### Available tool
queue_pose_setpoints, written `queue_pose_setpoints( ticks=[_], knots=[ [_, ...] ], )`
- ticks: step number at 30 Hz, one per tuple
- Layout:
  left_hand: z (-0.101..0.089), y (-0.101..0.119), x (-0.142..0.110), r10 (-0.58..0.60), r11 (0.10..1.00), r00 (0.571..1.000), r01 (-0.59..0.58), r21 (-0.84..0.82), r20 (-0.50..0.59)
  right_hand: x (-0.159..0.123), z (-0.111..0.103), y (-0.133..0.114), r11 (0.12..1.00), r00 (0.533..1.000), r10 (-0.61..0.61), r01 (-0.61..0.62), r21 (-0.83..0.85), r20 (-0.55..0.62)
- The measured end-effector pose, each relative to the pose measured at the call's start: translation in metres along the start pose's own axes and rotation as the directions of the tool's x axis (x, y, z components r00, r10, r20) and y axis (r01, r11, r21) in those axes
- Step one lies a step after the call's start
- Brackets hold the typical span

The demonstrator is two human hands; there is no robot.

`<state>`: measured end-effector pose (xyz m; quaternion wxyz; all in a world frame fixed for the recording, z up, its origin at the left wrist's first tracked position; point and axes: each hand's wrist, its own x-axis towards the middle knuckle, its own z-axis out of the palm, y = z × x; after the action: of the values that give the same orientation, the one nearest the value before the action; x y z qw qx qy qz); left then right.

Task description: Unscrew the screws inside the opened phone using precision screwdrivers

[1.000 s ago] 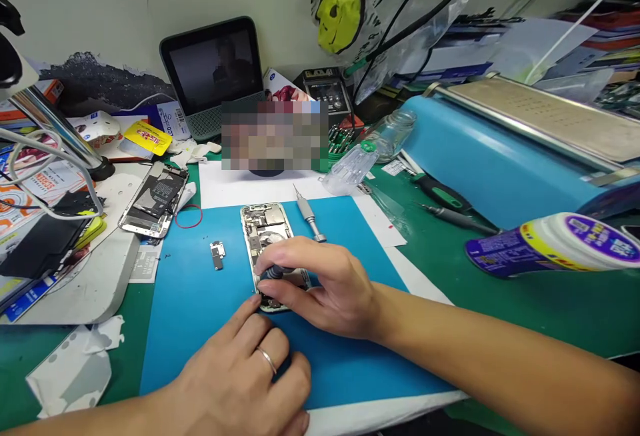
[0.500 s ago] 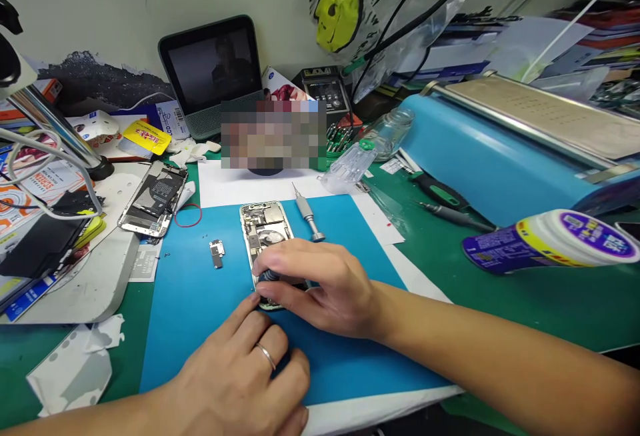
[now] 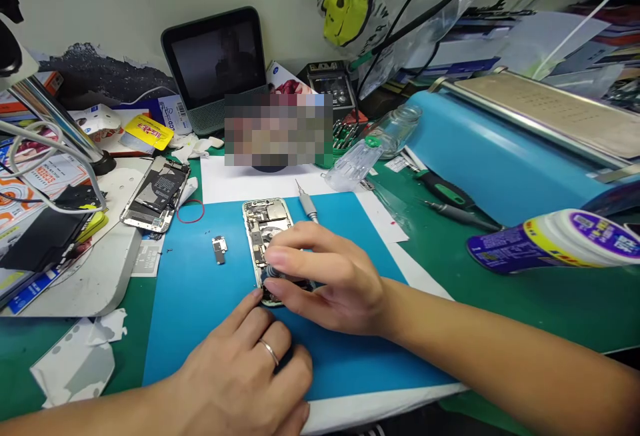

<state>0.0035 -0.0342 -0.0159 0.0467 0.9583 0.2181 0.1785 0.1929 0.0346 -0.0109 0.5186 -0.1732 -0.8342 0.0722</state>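
An opened phone (image 3: 257,223), its inner parts bare, lies on a blue mat (image 3: 193,329). My right hand (image 3: 333,279) is over its lower half, thumb and fingers closed on a screwdriver (image 3: 273,274). Only the dark end of that driver shows; its shaft and tip are hidden. With its index fingertip my left hand (image 3: 245,356) touches the phone's lower left edge. The other fingers are bent and a little apart, holding nothing, and the thumb is mostly hidden. Left of the phone lies a small metal plate part (image 3: 219,249). A second grey screwdriver (image 3: 307,203) rests beyond my right hand.
On the left, another opened phone (image 3: 159,196) sits at the edge of a pale platform (image 3: 107,289). A red rubber band (image 3: 191,211) lies near it. A purple-and-white bottle (image 3: 540,243) lies tilted at right, before a blue roll-shaped machine (image 3: 460,149). A screen device (image 3: 215,63) stands behind.
My right hand has shifted slightly right and its fingers have turned on the screwdriver, now partly covering the second driver. My left fingertip stays at the phone's edge. The view has moved a little.
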Motion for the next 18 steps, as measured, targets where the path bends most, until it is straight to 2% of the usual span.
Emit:
queue_pose_setpoints(
  ticks=[8,18],
  knots=[
    [-0.0039,-0.0005,0.0016,-0.002,1.000,1.000,0.002,-0.006,0.012,-0.0022,-0.0014,0.0016,1.000,0.999,0.004,-0.004,0.000,0.039],
    [-0.0059,0.0004,0.0019,0.003,1.000,0.999,-0.002,-0.016,0.053,-0.0020,0.0005,0.0017,0.999,1.000,0.002,-0.003,0.038,0.022]
  ],
)
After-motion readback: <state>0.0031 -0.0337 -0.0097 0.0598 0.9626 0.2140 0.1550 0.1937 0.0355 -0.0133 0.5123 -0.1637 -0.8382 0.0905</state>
